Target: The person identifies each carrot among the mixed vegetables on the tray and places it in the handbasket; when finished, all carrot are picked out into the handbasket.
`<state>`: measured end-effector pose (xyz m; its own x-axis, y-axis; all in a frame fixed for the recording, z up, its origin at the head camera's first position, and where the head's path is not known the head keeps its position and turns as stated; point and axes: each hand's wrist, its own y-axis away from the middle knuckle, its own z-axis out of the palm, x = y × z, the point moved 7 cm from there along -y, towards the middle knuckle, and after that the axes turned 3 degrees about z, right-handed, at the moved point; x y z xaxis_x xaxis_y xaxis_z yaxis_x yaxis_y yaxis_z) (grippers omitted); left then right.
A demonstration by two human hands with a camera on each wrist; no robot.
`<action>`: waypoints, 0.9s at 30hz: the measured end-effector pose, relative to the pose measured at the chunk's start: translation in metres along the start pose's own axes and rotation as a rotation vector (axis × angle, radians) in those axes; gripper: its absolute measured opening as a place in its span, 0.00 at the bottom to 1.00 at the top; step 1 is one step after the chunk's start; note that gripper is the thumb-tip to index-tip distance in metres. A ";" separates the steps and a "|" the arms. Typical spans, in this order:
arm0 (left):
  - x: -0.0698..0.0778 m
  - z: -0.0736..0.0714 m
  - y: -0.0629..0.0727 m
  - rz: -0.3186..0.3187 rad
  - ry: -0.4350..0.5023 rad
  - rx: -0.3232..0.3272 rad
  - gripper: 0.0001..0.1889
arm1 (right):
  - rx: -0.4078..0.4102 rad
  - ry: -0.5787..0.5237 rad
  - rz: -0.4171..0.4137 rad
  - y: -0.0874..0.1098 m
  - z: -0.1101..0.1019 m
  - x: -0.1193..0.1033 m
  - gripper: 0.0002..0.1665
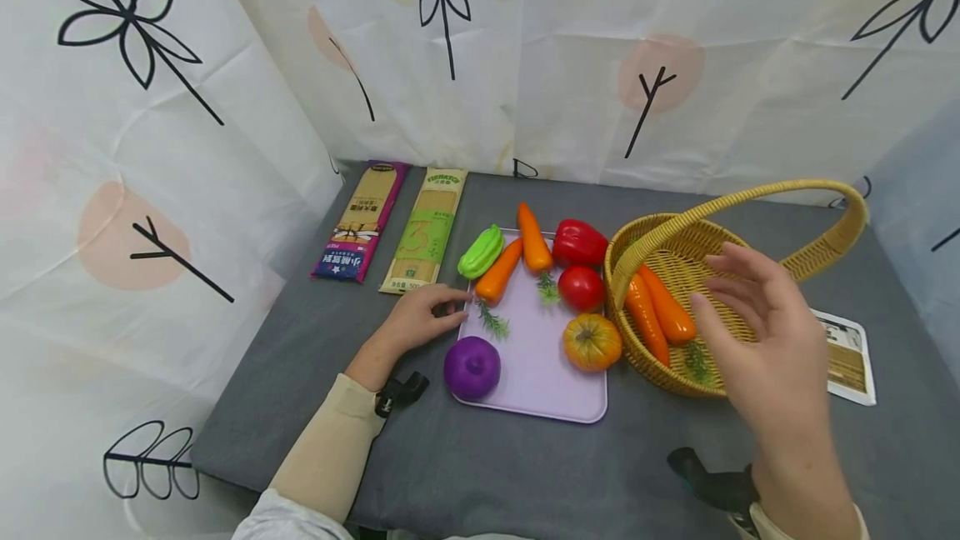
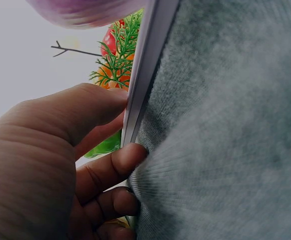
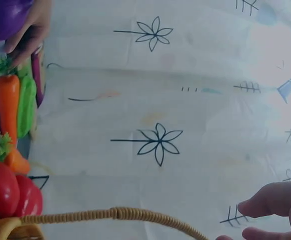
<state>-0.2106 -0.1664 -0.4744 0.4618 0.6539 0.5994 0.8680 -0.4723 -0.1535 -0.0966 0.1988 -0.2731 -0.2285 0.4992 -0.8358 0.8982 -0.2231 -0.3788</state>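
Observation:
My left hand (image 1: pixel 429 315) is at the left edge of the pink-lilac tray (image 1: pixel 536 386), its thumb and forefinger pinching the rim (image 2: pixel 138 75). On the tray lie two carrots (image 1: pixel 531 238), a green vegetable (image 1: pixel 481 252), a red bell pepper (image 1: pixel 579 243), a tomato (image 1: pixel 581 288), an orange pumpkin (image 1: pixel 592 342) and a purple round vegetable (image 1: pixel 472 368). My right hand (image 1: pixel 772 332) hovers over the right side of the wicker basket (image 1: pixel 637 348), fingers loosely bent and holding nothing. Two more carrots (image 1: pixel 660 307) lie inside the basket.
Two noodle packs, one purple (image 1: pixel 363 223) and one green (image 1: pixel 426 232), lie at the back left. The basket's tall handle (image 1: pixel 817 252) arches up to the right. A white-edged pack (image 1: pixel 851 357) sits right of the basket. Printed cloth (image 1: pixel 540 48) hangs behind the grey table (image 1: pixel 300 373).

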 end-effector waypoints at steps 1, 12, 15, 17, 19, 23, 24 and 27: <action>0.000 0.000 0.000 0.000 -0.001 0.000 0.15 | -0.008 -0.016 -0.023 0.001 0.002 -0.005 0.37; -0.001 0.001 -0.001 -0.002 0.006 -0.007 0.15 | -0.118 -0.133 -0.188 0.008 0.033 -0.044 0.35; -0.002 0.001 0.000 -0.006 0.006 -0.007 0.15 | -0.154 -0.117 -0.214 0.010 0.045 -0.049 0.35; -0.002 0.001 0.000 -0.006 0.005 -0.004 0.15 | -0.178 -0.100 -0.223 0.010 0.054 -0.051 0.36; -0.001 0.000 0.000 -0.003 0.005 0.000 0.15 | -0.204 -0.089 -0.225 0.011 0.063 -0.052 0.36; 0.001 0.000 0.000 0.009 0.003 0.005 0.15 | -0.269 -0.091 -0.179 0.009 0.084 -0.050 0.34; 0.002 0.000 0.000 0.012 0.001 0.005 0.15 | -0.286 -0.095 -0.163 0.008 0.090 -0.048 0.33; 0.003 -0.001 0.000 0.018 -0.007 0.003 0.15 | -0.333 -0.099 -0.112 0.005 0.107 -0.043 0.31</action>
<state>-0.2097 -0.1646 -0.4721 0.4788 0.6490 0.5913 0.8598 -0.4826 -0.1665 -0.1226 0.0865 -0.2819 -0.3530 0.4179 -0.8371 0.9348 0.1214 -0.3337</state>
